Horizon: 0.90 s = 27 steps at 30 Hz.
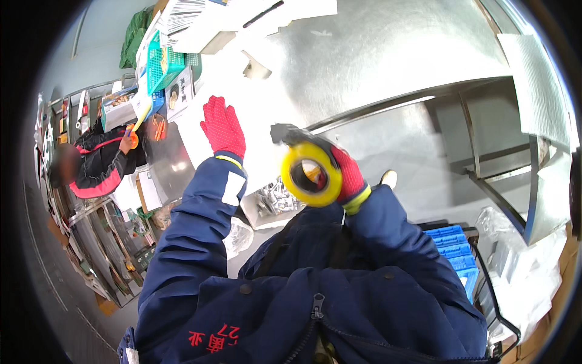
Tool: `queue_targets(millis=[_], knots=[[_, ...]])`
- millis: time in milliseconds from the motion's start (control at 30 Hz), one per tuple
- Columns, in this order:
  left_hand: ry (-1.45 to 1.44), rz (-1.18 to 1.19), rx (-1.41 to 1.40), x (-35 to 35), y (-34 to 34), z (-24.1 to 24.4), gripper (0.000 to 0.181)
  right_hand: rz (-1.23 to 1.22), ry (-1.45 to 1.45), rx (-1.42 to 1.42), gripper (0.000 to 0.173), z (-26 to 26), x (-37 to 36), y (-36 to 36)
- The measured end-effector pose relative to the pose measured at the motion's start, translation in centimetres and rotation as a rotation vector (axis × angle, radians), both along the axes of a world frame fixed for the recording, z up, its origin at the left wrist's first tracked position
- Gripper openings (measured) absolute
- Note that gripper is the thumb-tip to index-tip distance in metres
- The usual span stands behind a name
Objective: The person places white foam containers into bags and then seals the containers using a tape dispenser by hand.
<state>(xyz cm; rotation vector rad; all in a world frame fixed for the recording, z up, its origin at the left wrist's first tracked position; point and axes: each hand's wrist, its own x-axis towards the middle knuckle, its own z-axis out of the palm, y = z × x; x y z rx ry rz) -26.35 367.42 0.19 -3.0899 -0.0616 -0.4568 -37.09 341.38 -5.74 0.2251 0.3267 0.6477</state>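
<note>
My left hand (223, 127), in a red glove with white dots, is flat, palm down, over a bright white surface (209, 73) on the metal table. Its fingers are extended and hold nothing. My right hand (349, 175), gloved alike, grips a black handheld tape dispenser (295, 134) loaded with a roll of yellow tape (313, 175). The dispenser is slightly blurred and appears raised at the table's near edge. Beyond my left hand, a small curled pale scrap (257, 68) lies on the white surface. Glare hides this surface's exact material and edges.
A green plastic basket (159, 68) and papers (184, 16) with a black pen (263, 13) lie at the far left. A co-worker (104, 159) is at the left. Below the table edge is a bin of small parts (275, 200); blue crates (454, 255) stand at right.
</note>
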Motion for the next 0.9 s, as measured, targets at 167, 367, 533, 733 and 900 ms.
queue_targets(millis=[167, 367, 533, 733, 900], knots=[[-0.067, -0.184, -0.001, 0.6, -0.3, 0.9, 0.04, -0.035, 0.044, -0.343, 0.045, 1.0, -11.0, -1.3], [-0.107, -0.375, 0.107, 1.6, -1.2, 2.1, 0.036, 0.0, 0.043, -0.567, 0.03, 1.2, -13.1, 1.3], [0.064, -0.799, -0.086, 0.8, -1.3, 3.7, 0.029, -0.014, 0.004, -0.709, 0.034, 0.5, -14.7, 2.3], [0.081, -0.944, 0.024, 8.5, 2.5, 3.7, 0.034, -0.135, -0.089, -0.701, 0.042, -0.1, -15.8, 3.4], [0.045, -0.696, 0.183, 17.2, 9.2, 0.5, 0.027, -0.226, -0.044, -0.566, 0.048, -0.4, -16.7, 5.4]])
